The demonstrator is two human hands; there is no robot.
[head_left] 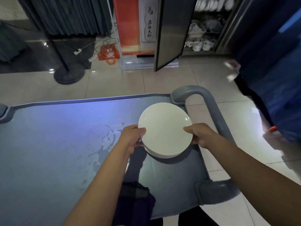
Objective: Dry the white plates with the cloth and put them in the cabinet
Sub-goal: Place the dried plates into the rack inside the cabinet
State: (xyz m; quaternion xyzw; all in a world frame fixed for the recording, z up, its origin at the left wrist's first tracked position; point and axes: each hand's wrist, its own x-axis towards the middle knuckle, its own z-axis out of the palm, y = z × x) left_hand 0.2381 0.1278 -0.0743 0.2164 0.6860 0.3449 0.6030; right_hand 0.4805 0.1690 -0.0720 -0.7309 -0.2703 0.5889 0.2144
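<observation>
Plates (165, 129), stacked, in both hands' grip

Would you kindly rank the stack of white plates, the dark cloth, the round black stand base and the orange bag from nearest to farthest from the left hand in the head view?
1. Stack of white plates: gripped by the left hand at its left edge.
2. Dark cloth: on the cart, nearer the person.
3. Round black stand base: on the floor beyond the cart, left.
4. Orange bag: farther back, beside the banner.

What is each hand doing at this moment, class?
Left hand: grips the left edge of the stack of white plates.
Right hand: grips the stack's right edge.
</observation>
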